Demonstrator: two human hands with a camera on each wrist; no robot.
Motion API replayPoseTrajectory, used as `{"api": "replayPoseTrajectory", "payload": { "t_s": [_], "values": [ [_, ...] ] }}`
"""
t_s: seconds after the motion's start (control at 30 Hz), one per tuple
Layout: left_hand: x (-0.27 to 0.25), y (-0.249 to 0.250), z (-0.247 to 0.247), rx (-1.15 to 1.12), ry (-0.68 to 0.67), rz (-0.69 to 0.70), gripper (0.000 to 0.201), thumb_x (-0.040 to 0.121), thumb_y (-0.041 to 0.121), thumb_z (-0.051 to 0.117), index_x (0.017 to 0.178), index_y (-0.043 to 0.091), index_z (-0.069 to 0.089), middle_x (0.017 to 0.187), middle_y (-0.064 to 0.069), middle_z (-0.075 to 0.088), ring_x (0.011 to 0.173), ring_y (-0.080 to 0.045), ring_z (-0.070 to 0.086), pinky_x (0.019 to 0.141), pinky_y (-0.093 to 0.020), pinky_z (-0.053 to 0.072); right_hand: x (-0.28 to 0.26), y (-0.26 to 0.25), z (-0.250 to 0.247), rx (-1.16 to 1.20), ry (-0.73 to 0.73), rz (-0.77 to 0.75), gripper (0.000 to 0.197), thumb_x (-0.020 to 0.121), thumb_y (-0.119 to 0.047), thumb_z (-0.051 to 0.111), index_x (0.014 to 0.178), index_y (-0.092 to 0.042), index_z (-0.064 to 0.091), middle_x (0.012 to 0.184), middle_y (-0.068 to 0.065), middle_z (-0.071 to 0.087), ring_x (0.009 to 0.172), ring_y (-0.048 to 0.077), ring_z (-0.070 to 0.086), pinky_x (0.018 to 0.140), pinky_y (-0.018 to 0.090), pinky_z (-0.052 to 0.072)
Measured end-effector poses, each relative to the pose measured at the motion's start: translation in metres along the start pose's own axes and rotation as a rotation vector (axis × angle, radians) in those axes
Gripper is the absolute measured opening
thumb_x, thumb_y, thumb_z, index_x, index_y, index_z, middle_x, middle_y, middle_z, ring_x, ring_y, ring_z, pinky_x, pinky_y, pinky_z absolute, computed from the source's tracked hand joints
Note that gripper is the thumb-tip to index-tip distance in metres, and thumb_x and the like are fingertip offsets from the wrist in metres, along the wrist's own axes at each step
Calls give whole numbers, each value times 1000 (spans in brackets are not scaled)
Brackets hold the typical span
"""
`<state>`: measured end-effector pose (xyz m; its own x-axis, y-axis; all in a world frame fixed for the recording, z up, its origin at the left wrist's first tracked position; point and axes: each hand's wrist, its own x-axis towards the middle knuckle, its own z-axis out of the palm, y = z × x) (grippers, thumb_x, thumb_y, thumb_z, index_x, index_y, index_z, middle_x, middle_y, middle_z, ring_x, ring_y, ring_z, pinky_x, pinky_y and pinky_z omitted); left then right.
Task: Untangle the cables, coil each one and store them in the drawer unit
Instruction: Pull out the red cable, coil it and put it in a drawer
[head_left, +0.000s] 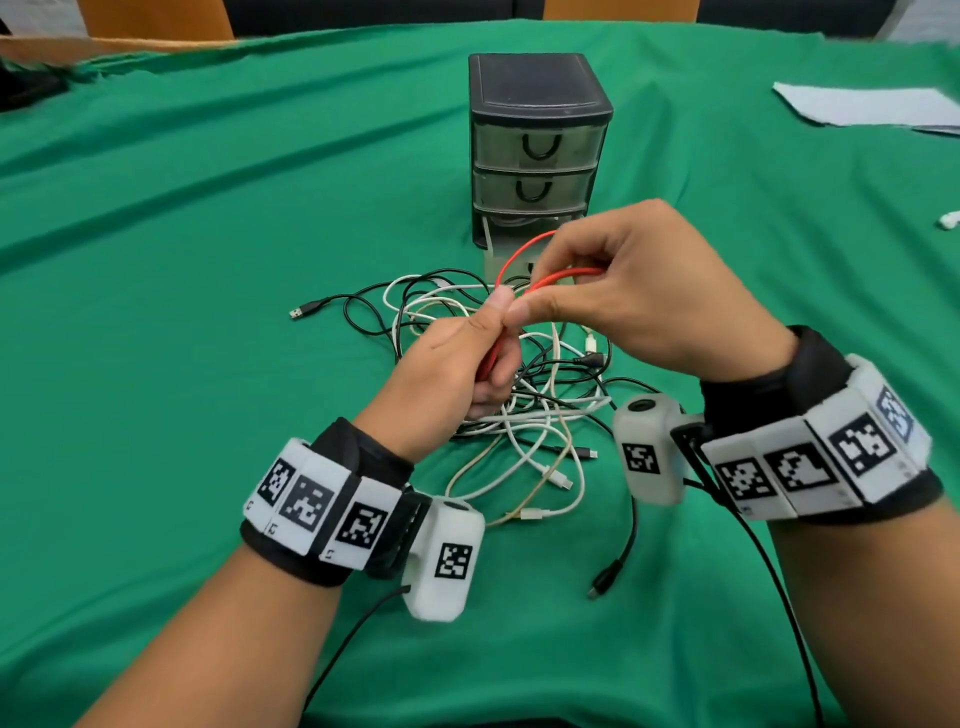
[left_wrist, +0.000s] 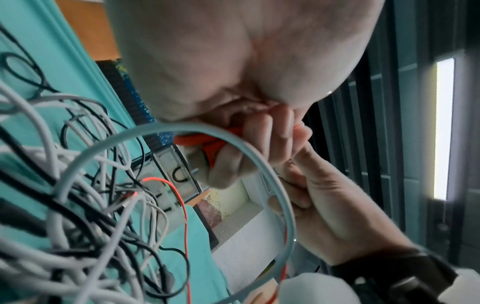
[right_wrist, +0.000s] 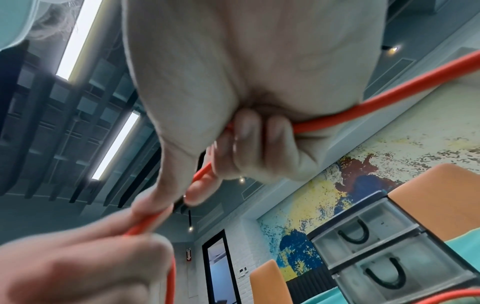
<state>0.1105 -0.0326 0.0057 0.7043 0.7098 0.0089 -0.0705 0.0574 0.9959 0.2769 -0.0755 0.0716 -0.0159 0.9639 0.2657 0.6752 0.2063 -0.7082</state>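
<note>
— what have you got hold of?

— the red cable (head_left: 524, 248). my left hand (head_left: 457, 374) has its fingers (left_wrist: 259, 133) curled round a bunch of it, thumb pressed on top. my right hand (head_left: 649, 291) pinches a loop of the same cable between thumb and fingers (right_wrist: 249, 127), and the two thumbs nearly touch.

— where is that, over the counter?

— above the heap of tangled cables (head_left: 519, 395), white ones and black ones (i can't tell how many), lying on the green cloth (head_left: 182, 260) that covers the counter. both hands are raised off it.

— and the drawer unit?

— the drawer unit (head_left: 537, 135) stands just behind the heap, black frame, clear drawers. the top two are pushed in. the bottom one looks pulled out towards me, though my right hand hides most of it.

— anything else?

— some white paper (head_left: 867, 104) far off to the right.
</note>
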Motion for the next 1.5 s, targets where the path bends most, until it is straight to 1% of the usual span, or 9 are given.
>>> {"api": "replayPoseTrajectory", "payload": {
  "t_s": [0.27, 0.4, 0.5, 0.7, 0.83, 1.0, 1.17, 1.33, 1.5],
  "values": [
    [-5, 10, 7, -288, -143, -32, 70, 92, 60, 18, 45, 14, 41, 36, 2, 22, 37, -18, 13, 46, -37, 10, 4, 3, 21, 194, 168, -42, 46, 70, -51, 80, 71, -7, 68, 60, 9, 61, 55, 7, 42, 50, 27, 32],
    [-6, 23, 5, -294, -198, 37, 64, 92, 62, 47, 48, 16, 38, 40, 5, 18, 36, -13, 15, 43, -31, 12, 7, -1, 18, 198, 248, -73, 40, 75, -47, 79, 65, -11, 63, 51, -2, 48, 54, 3, 34, 50, 22, 29],
    [-9, 35, 5, -277, -213, 58, 53, 88, 40, 61, 48, 19, 32, 41, 7, 19, 37, -8, 14, 42, -27, 10, 10, -6, 16, 230, 319, -125, 47, 74, -47, 79, 64, -5, 62, 54, 15, 49, 55, 8, 34, 50, 28, 28],
    [-12, 35, 22, -263, -237, -3, 52, 92, 20, 50, 42, 17, 38, 37, 5, 20, 33, -7, 15, 42, -20, 14, 4, -19, 19, 236, 335, -229, 46, 72, -36, 84, 62, -2, 55, 54, 2, 38, 55, 5, 28, 50, 18, 25],
    [-13, 36, 23, -410, -276, 36, 49, 97, 25, 38, 49, 14, 43, 40, 5, 14, 35, -7, 13, 41, -25, 10, 7, -13, 21, 236, 335, -171, 43, 78, -40, 77, 62, -7, 55, 56, -1, 38, 56, 4, 29, 51, 19, 27],
    [-13, 64, 14, -662, -362, 225, 50, 94, 33, 34, 50, 11, 43, 40, 4, 13, 33, -12, 11, 40, -25, 16, 5, -8, 29, 177, 269, -145, 37, 97, -39, 51, 60, -35, 47, 57, 2, 36, 58, 5, 33, 54, 26, 30],
    [-7, 82, -2, -710, -123, 415, 53, 103, 32, 23, 55, 15, 39, 43, 6, 16, 36, -11, 16, 42, -27, 23, -5, -1, 42, 85, 92, -122, 36, 100, -33, 50, 67, -23, 61, 53, -11, 39, 55, 1, 39, 57, 18, 31],
    [5, 73, -2, -515, 206, 483, 40, 106, 27, 27, 70, 16, 40, 52, 5, 26, 48, -14, 19, 54, -28, 23, -13, -2, 49, 45, -3, -95, 32, 100, -31, 51, 78, -15, 68, 57, -7, 48, 59, 5, 45, 59, 16, 35],
    [15, 65, 1, -375, 343, 567, 19, 97, 21, 39, 80, 12, 39, 65, -1, 29, 58, -15, 23, 57, -29, 23, -16, -3, 45, 4, -44, -85, 25, 101, -28, 53, 83, -16, 66, 63, -4, 50, 63, 10, 45, 61, 21, 36]
  ]
}}
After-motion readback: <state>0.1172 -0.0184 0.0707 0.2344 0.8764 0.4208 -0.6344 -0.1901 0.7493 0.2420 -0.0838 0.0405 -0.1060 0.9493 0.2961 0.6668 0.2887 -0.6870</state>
